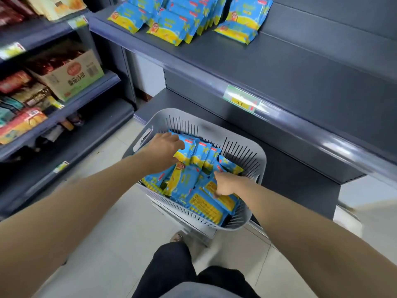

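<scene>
We're in a shop aisle, pale tiled floor (120,211) underfoot and a dark grey shelf (279,67) running across above both hands, a green and yellow price tag (240,98) clipped to its front edge. Up on that shelf, well beyond the hands, sit rows of blue and yellow shelf packets (171,26). Off to the left of the left hand, a side rack (92,89) carries a cardboard box (71,76) and mixed snacks, all rather blurred.

Down low, a grey slotted basket (242,224) stands under both arms, packed with the same blue and yellow packets (184,186). The left hand (164,147) is in at the far side of the basket, thumb on the front of an upright packet (190,150) and fingers tucked behind it: that's a grip on its top left corner. More packets stand in a row just to the right of that hold.

The right hand (226,183) is lower and nearer, knuckles up, fingers curled down onto a face-down packet (224,201) showing its yellow printed back. Touching it, certainly; whether it is actually pinched, I can't tell, the fingertips are blurred. That packet lies directly beneath the hand, near the basket's right wall.

Dark trousers (171,272) show below, between the two forearms
</scene>
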`<action>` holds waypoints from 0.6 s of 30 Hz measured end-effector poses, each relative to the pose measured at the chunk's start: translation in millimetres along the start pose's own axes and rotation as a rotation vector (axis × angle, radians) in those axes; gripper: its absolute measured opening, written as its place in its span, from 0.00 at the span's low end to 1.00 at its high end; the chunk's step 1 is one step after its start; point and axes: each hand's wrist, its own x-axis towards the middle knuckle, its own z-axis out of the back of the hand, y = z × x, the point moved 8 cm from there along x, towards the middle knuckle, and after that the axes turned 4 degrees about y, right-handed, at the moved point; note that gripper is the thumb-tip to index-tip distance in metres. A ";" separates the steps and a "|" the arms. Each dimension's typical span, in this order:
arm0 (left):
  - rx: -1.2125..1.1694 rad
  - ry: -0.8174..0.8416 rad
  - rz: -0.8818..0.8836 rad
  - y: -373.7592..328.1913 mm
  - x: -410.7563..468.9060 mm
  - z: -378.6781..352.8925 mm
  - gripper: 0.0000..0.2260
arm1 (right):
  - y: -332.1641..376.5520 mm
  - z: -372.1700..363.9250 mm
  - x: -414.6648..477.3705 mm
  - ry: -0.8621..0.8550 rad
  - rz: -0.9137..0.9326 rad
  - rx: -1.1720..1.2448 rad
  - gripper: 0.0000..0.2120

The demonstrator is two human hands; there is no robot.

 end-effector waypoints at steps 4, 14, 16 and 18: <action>0.019 0.073 0.010 6.4 4.1 -18.4 0.18 | -6.0 5.1 11.5 -0.008 -0.014 0.042 0.51; 0.033 0.242 -0.075 -9.3 38.6 -45.8 0.17 | -16.6 60.5 -32.7 -0.154 0.062 0.053 0.06; 0.015 0.277 -0.092 -13.3 46.8 -50.6 0.17 | -20.8 71.6 -44.5 -0.181 0.106 0.118 0.16; 0.039 0.311 -0.135 -18.7 53.6 -55.5 0.17 | -28.7 73.9 -52.8 -0.154 0.129 0.336 0.18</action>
